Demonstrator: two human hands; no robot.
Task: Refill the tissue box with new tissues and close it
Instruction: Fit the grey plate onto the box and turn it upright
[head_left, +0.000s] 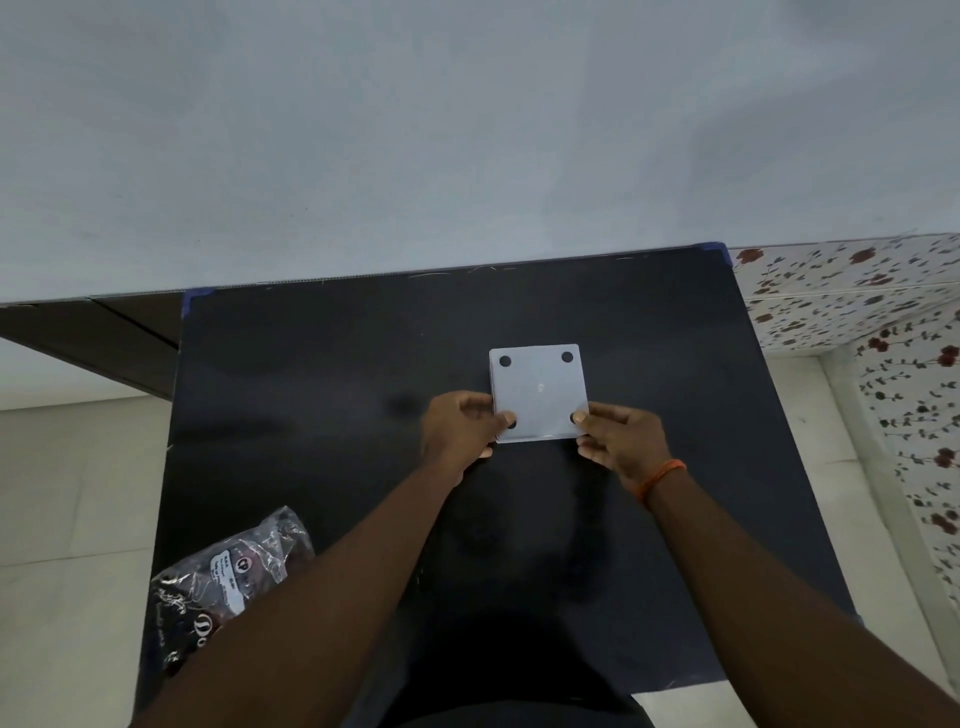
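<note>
Both hands grip the square white plastic tissue box (538, 393) mid-table, flipped feet-up: left hand (462, 431) and right hand (623, 441) pinching its near corners, likely to pry the base; crinkly refill packet (228, 577) waits near-left.

Black square table top (322, 395) with blue tape at its two far corners (719, 249), set against a plain pale grey-blue wall (415, 130). Pale tiled floor (62, 493) to either side. Dark brown skirting band (88, 338) at far left, along the wall's foot. White flower-patterned tiles with red blooms (857, 291) at right. Even, soft lighting; no hard shadows.
</note>
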